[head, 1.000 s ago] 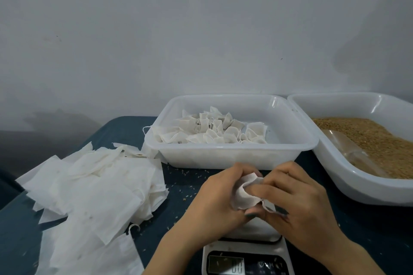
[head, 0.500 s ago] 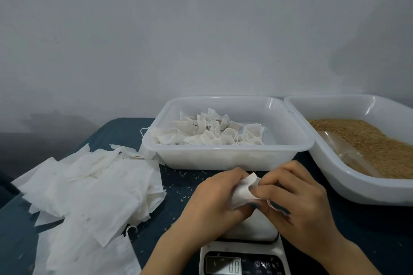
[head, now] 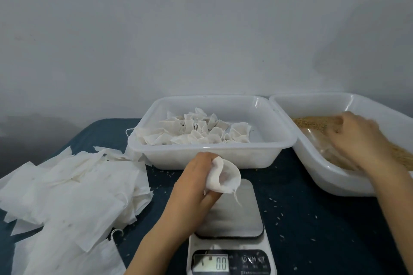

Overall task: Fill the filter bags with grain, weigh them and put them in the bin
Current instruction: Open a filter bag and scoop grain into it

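My left hand (head: 196,183) grips an empty white filter bag (head: 225,174) with its mouth held open, just above the steel plate of the scale (head: 237,214). The display reads 0.0. My right hand (head: 355,138) is inside the grain tub (head: 335,176) at the right, with its fingers bent down onto the brown grain (head: 312,121) beside a clear plastic scoop (head: 321,147). The hand is blurred, so its grip is unclear. The white bin (head: 214,154) behind the scale holds several filled, tied bags (head: 196,131).
A loose pile of flat empty filter bags (head: 73,187) covers the left of the dark blue table (head: 312,219). Stray grains are scattered on the cloth around the scale. A plain wall stands close behind both tubs.
My right hand has let go of the bag and moved right into the grain tub. My left hand alone now holds the bag, with its mouth spread open.
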`<act>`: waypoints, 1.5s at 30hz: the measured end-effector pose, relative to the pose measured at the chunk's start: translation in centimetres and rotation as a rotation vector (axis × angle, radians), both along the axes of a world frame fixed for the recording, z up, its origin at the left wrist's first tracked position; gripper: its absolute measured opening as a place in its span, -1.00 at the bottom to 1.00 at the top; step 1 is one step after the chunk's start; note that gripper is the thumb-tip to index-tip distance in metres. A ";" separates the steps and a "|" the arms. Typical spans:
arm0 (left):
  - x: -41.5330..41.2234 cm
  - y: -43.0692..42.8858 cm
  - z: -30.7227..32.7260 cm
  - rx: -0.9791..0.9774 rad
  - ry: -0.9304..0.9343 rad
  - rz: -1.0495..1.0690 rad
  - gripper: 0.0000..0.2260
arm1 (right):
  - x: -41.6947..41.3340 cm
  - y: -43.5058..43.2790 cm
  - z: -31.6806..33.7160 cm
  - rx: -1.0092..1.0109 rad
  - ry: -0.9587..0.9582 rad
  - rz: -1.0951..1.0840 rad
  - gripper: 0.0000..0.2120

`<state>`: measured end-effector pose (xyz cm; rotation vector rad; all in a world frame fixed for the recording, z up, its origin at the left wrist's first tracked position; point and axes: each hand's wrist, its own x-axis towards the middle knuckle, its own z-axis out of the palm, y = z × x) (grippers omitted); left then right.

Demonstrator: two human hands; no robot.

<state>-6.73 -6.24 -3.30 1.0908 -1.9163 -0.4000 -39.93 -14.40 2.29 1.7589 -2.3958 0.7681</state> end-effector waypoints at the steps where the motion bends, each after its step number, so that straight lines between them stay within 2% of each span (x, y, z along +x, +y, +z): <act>1: 0.0 0.0 0.0 0.004 0.002 0.002 -0.80 | -1.0 -0.5 -0.1 0.168 0.049 -0.046 -0.67; 3: -0.1 0.0 -0.1 0.003 -0.009 0.012 -0.78 | -2.4 -1.1 -0.9 0.368 0.114 -0.072 -0.69; 9: 0.1 0.1 -0.4 0.025 -0.034 0.036 -0.76 | -2.9 -1.3 -1.9 0.423 0.188 -0.091 -0.71; 12: 0.1 0.1 -0.4 0.032 -0.013 0.025 -0.83 | -2.7 -1.5 -1.5 0.514 0.186 -0.107 -0.71; 16: -0.1 0.0 -0.4 0.058 -0.021 0.022 -0.79 | -2.4 -1.5 -1.1 0.616 0.171 -0.078 -0.70; 19: -0.1 0.0 -0.7 0.069 -0.028 0.007 -0.80 | -2.6 -1.7 -1.4 0.615 0.179 -0.088 -0.69; 22: -0.1 0.0 -0.8 0.064 -0.029 -0.006 -0.81 | -2.5 -1.7 -1.4 0.479 0.137 -0.116 -0.59; 25: -0.2 0.1 -0.7 0.069 -0.034 -0.002 -0.81 | -2.4 -1.5 -0.9 0.395 0.117 -0.166 -0.64; 28: -0.3 0.1 -0.7 0.079 -0.030 -0.009 -0.81 | -2.8 -1.1 -0.7 0.440 0.149 -0.223 -0.48; 32: -0.4 0.2 -0.6 0.115 -0.006 -0.012 -0.82 | -3.7 -0.4 -0.3 0.506 0.180 -0.331 -0.61; 36: -0.4 0.3 -0.5 0.119 -0.027 -0.011 -0.81 | -4.6 -1.0 -0.9 0.662 0.236 -0.283 -0.58; 41: -0.2 0.2 -0.5 0.104 -0.052 -0.001 -0.75 | -2.6 -0.7 -0.2 0.717 0.271 -0.140 -0.66; 43: -0.2 0.2 -0.5 0.103 -0.048 -0.002 -0.74 | -1.4 -0.7 0.4 0.697 0.174 -0.077 -0.74; 45: -0.1 0.2 -0.5 0.106 -0.044 0.001 -0.77 | -0.4 -0.8 1.2 0.696 0.087 -0.057 -0.64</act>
